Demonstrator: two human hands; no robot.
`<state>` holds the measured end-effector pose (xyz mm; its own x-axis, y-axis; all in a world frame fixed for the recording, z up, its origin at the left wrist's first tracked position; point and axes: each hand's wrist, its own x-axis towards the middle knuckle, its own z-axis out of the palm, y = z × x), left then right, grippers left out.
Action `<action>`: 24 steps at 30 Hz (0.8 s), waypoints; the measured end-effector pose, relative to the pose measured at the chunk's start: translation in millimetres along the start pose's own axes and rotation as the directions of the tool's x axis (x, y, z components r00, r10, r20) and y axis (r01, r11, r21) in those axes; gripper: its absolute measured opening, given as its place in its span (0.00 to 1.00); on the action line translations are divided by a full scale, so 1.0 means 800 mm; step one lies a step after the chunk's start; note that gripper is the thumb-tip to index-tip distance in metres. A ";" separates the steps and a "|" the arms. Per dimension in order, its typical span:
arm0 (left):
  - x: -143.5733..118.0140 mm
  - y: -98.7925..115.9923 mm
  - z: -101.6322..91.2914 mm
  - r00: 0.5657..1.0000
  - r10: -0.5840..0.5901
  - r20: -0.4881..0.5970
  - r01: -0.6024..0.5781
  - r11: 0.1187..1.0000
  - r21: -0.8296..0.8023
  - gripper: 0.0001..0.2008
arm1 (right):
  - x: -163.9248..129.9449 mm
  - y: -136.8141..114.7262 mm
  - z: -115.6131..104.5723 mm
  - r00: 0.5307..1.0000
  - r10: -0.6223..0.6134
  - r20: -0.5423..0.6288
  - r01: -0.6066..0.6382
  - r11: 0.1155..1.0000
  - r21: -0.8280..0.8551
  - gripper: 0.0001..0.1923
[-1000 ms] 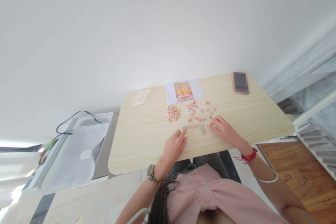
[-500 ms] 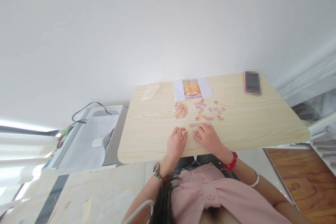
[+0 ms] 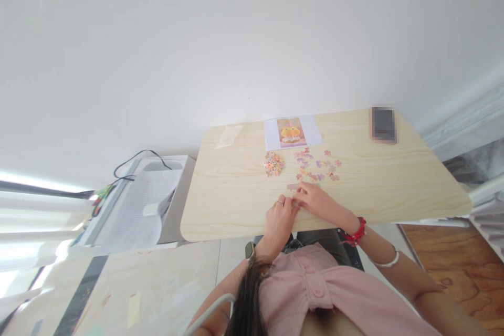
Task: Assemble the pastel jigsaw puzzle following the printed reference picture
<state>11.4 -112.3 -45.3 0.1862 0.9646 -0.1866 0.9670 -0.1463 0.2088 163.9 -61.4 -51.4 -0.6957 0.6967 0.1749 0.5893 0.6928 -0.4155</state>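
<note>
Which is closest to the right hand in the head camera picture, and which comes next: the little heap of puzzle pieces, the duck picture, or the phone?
Measured from the right hand:
1. The heap of puzzle pieces, up and to the left of the hand.
2. The duck picture, at the table's far edge, past the loose pieces.
3. The phone, at the far right corner of the table.

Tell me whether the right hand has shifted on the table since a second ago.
Yes. The right hand moved left, off the scattered puzzle pieces, toward the near table edge, and now meets the left hand at the joined strip.
</note>
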 end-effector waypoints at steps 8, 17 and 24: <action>0.007 -0.006 -0.006 0.999 0.032 0.032 -0.032 0.999 -0.011 0.09 | 0.000 0.005 0.006 0.999 0.001 0.034 0.002 0.995 -0.101 0.02; 0.024 -0.028 -0.012 0.995 0.094 -0.015 -0.095 0.995 -0.030 0.10 | 0.007 0.003 0.000 0.997 0.005 -0.075 -0.015 0.990 -0.139 0.05; 0.025 -0.034 -0.009 0.997 0.070 0.032 -0.068 0.996 -0.050 0.09 | 0.010 -0.004 0.004 0.998 0.030 -0.058 -0.038 0.988 -0.147 0.04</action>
<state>-12.5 -87.5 -47.6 0.2588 0.9445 -0.2022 0.9421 -0.2006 0.2686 155.0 -58.9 -51.8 -0.6525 0.7269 0.2141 0.6696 0.6853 -0.2862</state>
